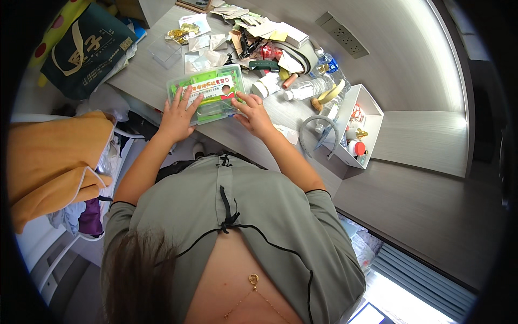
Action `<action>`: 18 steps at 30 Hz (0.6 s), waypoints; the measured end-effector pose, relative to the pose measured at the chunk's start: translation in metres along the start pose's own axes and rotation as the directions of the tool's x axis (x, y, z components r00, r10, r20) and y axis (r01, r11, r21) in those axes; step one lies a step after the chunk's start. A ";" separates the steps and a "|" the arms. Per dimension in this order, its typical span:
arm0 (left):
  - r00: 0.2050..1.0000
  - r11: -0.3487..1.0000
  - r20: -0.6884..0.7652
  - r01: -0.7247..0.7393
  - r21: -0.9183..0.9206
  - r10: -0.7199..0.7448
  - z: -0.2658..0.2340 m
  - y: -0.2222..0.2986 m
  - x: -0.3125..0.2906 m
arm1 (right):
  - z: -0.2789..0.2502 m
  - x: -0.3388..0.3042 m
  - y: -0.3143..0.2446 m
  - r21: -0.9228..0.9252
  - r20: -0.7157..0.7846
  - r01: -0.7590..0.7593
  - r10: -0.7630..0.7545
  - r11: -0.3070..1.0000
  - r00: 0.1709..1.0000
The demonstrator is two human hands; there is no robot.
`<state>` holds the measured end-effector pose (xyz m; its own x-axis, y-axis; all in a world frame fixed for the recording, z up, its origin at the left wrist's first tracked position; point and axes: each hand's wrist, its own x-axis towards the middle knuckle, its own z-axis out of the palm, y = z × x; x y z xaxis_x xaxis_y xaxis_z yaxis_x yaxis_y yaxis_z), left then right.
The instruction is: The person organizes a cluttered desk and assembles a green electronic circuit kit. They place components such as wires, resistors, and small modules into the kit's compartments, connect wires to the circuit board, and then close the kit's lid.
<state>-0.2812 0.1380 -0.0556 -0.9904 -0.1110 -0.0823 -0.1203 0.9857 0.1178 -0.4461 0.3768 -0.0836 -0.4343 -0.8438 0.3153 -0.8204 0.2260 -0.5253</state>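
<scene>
A clear plastic box (213,110) with green contents and a picture label on its lid lies at the near edge of the desk. Over its left part, my left hand (179,114) spreads its fingers flat on the lid, the thumb close to the front edge. My right hand (254,114), wearing a ring, grips the box's right edge with bent fingers. Part of the thumb side is hard to make out. Just beyond the box's right end lies a white round container (265,85). An open clear plastic case (163,51) is at its far left.
Papers and small packets (253,24) crowd the desk's back. To the right are plastic bottles (307,89), a grey ring-shaped band (318,135) and a white bin (372,116) of small items. A dark green bag (81,59) and an orange cloth (54,162) are at left.
</scene>
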 end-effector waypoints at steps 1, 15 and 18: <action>1.000 1.000 -0.014 -0.003 -0.007 0.003 0.001 -0.001 0.000 | 0.001 0.000 0.000 0.002 -0.011 0.002 -0.002 1.000 1.000; 0.997 0.996 -0.046 0.062 0.066 -0.059 0.001 0.011 -0.004 | 0.002 -0.007 -0.010 -0.229 -0.014 0.039 -0.043 0.973 0.999; 0.992 0.985 -0.091 0.095 0.141 -0.083 0.003 0.014 -0.003 | 0.003 -0.004 -0.010 -0.245 -0.020 0.052 -0.059 0.968 0.998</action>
<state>-0.2796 0.1530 -0.0567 -0.9791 -0.2035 -0.0019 -0.2034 0.9786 -0.0310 -0.4351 0.3767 -0.0822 -0.3928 -0.8458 0.3611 -0.9079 0.2943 -0.2984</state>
